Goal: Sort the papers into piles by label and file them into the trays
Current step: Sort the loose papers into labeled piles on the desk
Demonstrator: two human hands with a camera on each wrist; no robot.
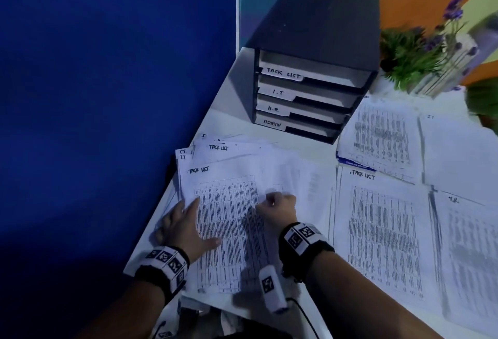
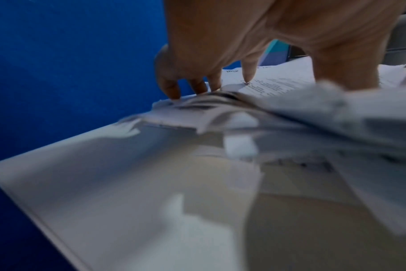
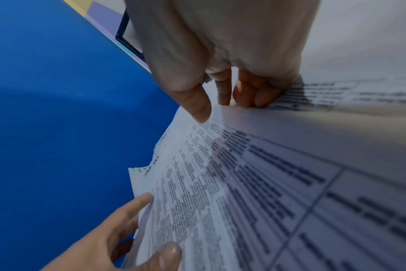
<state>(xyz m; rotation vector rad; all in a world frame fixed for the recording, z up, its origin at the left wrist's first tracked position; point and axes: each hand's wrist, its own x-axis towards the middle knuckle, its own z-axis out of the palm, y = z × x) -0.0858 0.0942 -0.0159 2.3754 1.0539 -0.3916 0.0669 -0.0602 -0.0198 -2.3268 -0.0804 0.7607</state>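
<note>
L hand (image 1: 186,227) is pressing flat, fingers straight, on unsorted stack (image 1: 229,220); R hand (image 1: 277,208) grip is pinching its top sheet (image 3: 255,183). 4 sorted piles are lying right of stack; 4-slot tray unit (image 1: 310,88) behind.

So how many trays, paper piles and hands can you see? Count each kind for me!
trays: 4
sorted piles: 4
unsorted heap: 1
hands: 2 (left hand, right hand)
Total: 11
</note>
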